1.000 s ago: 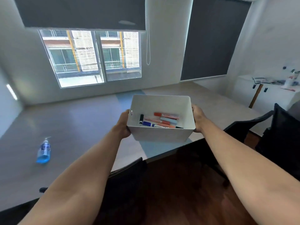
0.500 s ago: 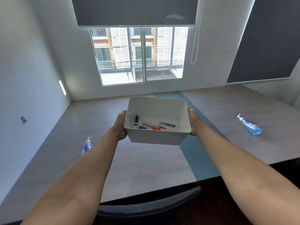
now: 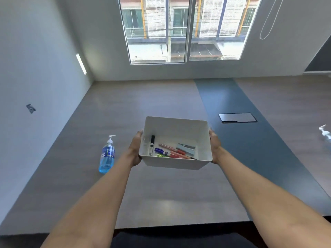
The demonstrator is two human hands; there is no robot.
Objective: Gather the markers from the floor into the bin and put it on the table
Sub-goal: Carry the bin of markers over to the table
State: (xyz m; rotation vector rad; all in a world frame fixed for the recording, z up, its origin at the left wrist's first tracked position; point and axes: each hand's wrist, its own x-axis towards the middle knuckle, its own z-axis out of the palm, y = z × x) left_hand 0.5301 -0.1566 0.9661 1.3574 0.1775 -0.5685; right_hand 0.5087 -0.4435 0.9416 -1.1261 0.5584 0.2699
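Note:
I hold a white plastic bin [image 3: 176,128] out in front of me over the grey wooden table [image 3: 143,104]. My left hand [image 3: 135,149] grips its left side and my right hand [image 3: 214,146] grips its right side. Inside the bin lie several markers [image 3: 172,152]: a black one by the left wall, a blue one, red and orange ones, a green one and a grey one. Whether the bin's bottom touches the tabletop cannot be told from here.
A blue pump bottle [image 3: 107,155] stands on the table just left of my left wrist. A dark cable hatch [image 3: 237,117] sits in the table's blue strip [image 3: 250,149] to the right. A second bottle [image 3: 325,132] shows at the right edge. Wall and window lie beyond the table.
My view has turned left and tilted down, closer to the table. The bin, held in both hands, has moved forward over the tabletop, beside the left pump bottle.

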